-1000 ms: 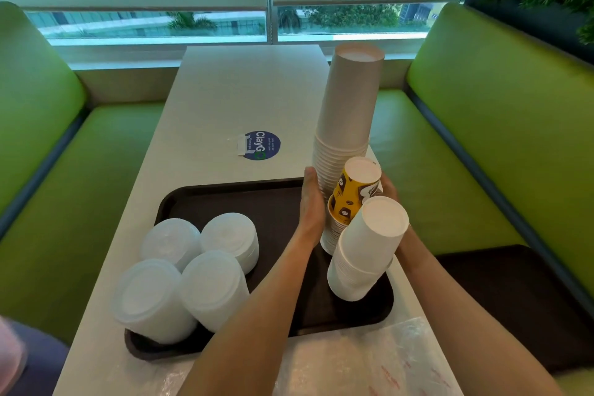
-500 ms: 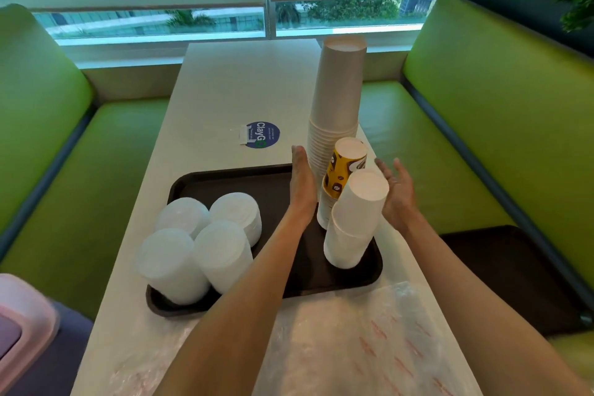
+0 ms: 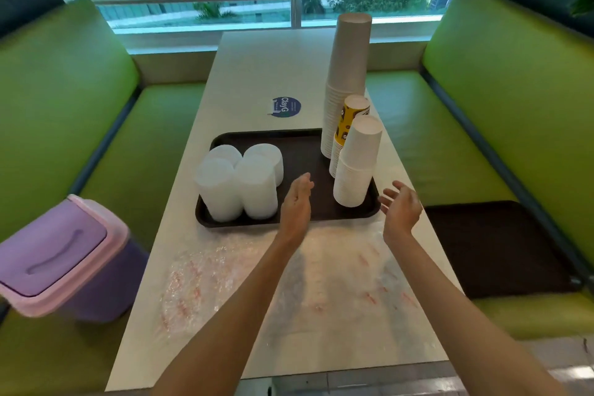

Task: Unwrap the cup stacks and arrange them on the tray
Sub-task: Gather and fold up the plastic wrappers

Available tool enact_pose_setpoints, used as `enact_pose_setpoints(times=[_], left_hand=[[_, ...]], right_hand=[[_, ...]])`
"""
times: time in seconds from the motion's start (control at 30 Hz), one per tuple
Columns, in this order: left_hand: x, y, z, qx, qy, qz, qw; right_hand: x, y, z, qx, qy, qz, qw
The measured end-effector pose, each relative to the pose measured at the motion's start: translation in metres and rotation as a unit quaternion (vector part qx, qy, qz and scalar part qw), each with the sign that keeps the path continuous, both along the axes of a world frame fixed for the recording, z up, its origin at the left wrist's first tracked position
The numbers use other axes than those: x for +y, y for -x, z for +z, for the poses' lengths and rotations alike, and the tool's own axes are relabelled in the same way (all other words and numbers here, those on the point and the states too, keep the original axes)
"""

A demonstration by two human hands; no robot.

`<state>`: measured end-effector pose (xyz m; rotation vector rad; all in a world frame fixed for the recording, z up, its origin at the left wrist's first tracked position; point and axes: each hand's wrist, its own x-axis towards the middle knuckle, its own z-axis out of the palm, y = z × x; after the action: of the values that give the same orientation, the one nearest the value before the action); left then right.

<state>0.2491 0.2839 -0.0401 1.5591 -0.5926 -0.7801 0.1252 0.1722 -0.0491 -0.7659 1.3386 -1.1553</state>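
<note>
**Both hands free, cup stacks standing on tray**

Left hand (image 3: 297, 202): fingers straight and together, palm turned inward, holding nothing. It hovers over the near edge of the brown tray (image 3: 239, 224); whether it touches the tray I cannot tell.

Right hand (image 3: 401, 210): fingers loosely spread, palm turned toward the left hand, empty. It sits just off the tray's near right corner, above the table (image 3: 257, 67).

The hands are apart. The short white cup stack (image 3: 358, 164) stands between them and a little beyond, touched by neither.

Count on tray, right side: three upright stacks in a close row. These are the short white one, a yellow printed stack (image 3: 350, 116) behind it, and a tall grey-brown stack (image 3: 349, 67) at the far right corner.

Left side: four squat white stacks (image 3: 239, 185), bunched two by two.

Crumpled clear plastic wrap (image 3: 289, 283) with red print lies flat on the table under both forearms, against the tray's near edge.

Beyond: a purple lidded bin (image 3: 54, 254) on the left bench and one dark tray (image 3: 495, 247) on the right bench.
</note>
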Motion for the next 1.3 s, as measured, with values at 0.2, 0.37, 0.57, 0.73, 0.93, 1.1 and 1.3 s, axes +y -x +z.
enact_pose_setpoints(times=[0.2,0.37,0.57,0.73,0.93,1.1,1.3], left_hand=[[0.056,0.016,-0.026,-0.003,-0.060,-0.006,0.998],[0.077,0.006,-0.026,-0.035,-0.121,-0.050,0.991],[0.104,-0.024,-0.017,-0.133,-0.185,-0.087,0.970],[0.136,-0.047,-0.018,-0.175,-0.210,-0.081,0.958],[0.173,-0.069,-0.026,-0.227,-0.251,-0.072,0.938],[0.193,-0.078,-0.038,-0.213,-0.276,-0.017,0.937],[0.206,-0.078,-0.042,-0.187,-0.325,0.018,0.927]], right_hand=[[0.045,-0.005,-0.021,0.046,-0.018,0.041,0.998],[0.070,-0.014,-0.024,0.120,0.038,0.166,0.978],[0.093,-0.030,-0.030,0.230,0.109,0.279,0.926],[0.121,-0.048,-0.030,0.263,0.119,0.309,0.906],[0.167,-0.047,-0.044,0.336,0.210,0.352,0.848],[0.178,-0.043,-0.055,0.427,0.274,0.437,0.743],[0.172,-0.050,-0.049,0.495,0.284,0.527,0.630]])
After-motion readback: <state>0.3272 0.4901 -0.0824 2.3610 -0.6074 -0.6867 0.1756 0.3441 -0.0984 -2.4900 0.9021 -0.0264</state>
